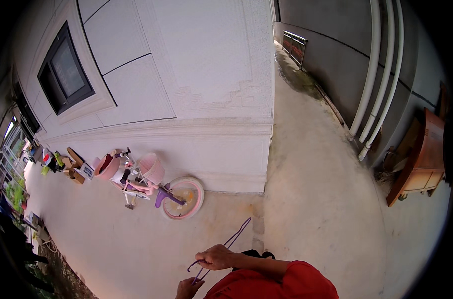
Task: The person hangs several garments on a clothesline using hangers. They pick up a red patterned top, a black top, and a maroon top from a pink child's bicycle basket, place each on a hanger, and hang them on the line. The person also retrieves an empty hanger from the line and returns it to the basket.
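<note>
A thin purple clothes hanger [238, 234] slants across in front of me at the bottom of the view. My right hand [216, 257] is closed around its middle, close to the hook, which curves out past the fingers. At the lower end of the hanger, my left hand [188, 288] pinches the wire between thumb and fingers. Part of that hand is cut off by the picture's lower edge. The far end of the hanger points away to the upper right, and nothing hangs on it.
A pink and white child's bicycle [146, 188] with a pink basket [151, 168] stands against the white wall [221, 159]. Cardboard boxes [75, 167] lie farther left. To the right are white pipes [381, 74], a wooden cabinet [419, 159], and a concrete passage [301, 129] with a metal gate [294, 48].
</note>
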Tool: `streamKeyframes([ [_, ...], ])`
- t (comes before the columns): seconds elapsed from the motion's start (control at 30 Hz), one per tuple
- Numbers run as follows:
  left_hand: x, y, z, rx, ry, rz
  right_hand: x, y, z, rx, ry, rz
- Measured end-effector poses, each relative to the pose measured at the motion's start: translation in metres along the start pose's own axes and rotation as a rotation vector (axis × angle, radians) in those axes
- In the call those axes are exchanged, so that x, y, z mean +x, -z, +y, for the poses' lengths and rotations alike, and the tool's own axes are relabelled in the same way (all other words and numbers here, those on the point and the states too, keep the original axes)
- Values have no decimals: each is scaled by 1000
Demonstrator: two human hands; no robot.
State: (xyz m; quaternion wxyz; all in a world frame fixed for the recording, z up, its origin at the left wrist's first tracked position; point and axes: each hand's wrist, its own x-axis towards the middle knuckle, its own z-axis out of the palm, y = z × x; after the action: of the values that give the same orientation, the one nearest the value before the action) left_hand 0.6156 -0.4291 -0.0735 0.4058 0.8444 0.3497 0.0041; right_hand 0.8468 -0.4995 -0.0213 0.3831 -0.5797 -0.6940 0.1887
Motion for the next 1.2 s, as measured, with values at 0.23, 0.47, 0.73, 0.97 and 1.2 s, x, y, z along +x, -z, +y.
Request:
streamKeyframes([
  [0.23,-23,16,-44,-27,275,28,48,-37,3,81,124,-205],
  [0.47,-18,62,-73,-8,212,72,118,-39,4,-37,239,-333],
  [0.73,-21,113,-115,-210,431,186,228,-110,-8,172,350,-444],
  [0.97,-53,136,-169,-407,561,480,324,-210,-41,150,489,-675],
  [1.2,-142,204,-266,-702,637,442,398,-360,-125,277,632,-745],
])
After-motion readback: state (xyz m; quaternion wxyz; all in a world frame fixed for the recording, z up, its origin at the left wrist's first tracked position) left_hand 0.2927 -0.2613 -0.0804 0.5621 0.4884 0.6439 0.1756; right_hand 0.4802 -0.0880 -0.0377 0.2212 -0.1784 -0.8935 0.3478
